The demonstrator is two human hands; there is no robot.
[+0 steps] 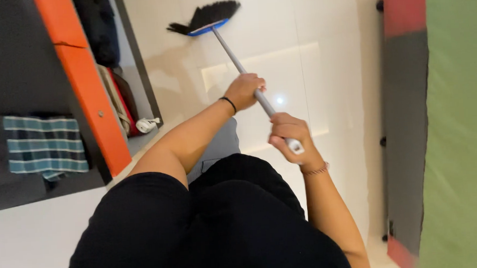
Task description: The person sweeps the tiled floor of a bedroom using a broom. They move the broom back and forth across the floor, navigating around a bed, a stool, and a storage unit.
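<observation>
Head view: we grip the broom (228, 42) handle with left hand (243, 90) and right hand (288, 137), bristles out on the floor (300, 65), and a wide stroke could clip the shelf (86, 87).

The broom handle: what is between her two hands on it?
Only a short bare stretch of grey handle separates the left hand and right hand, per the head view.

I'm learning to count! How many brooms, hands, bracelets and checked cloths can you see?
Brooms: 1, the broom
Hands: 2, left hand and right hand
Bracelets: 2, black bracelet and thin bracelet
Checked cloths: 1, the checked cloth
Total: 6
</observation>
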